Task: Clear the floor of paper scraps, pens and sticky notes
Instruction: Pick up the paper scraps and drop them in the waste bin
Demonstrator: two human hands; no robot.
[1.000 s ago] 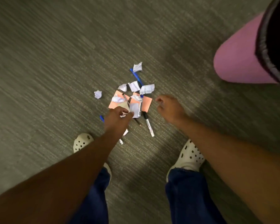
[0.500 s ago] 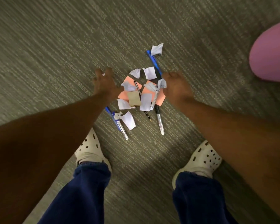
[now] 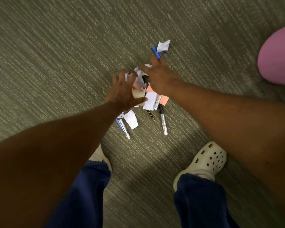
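Observation:
A pile of white paper scraps [image 3: 150, 100], orange sticky notes [image 3: 163, 101] and a brown card piece [image 3: 137, 93] lies on the carpet ahead of my feet. My left hand [image 3: 123, 91] is spread over the pile's left side, and a small white scrap [image 3: 126, 77] shows between its fingers. My right hand [image 3: 161, 78] is spread over the pile's far right, fingertips by a blue pen [image 3: 155, 52]. A crumpled scrap [image 3: 163, 46] lies just beyond. Nearer me lie a black-capped marker [image 3: 162, 120], a pencil [image 3: 150, 115], a silver-blue pen [image 3: 124, 129] and a flat scrap [image 3: 131, 120].
A pink bin [image 3: 278, 58] stands at the right edge. My white clogs [image 3: 207, 160] and blue trouser legs are below the pile. Grey-green striped carpet [image 3: 56, 55] surrounds everything.
Both hands have come inward over the pile. The left hand moved right from the lone scrap's spot; that scrap no longer lies apart. The right hand reached farther, toward the blue pen.

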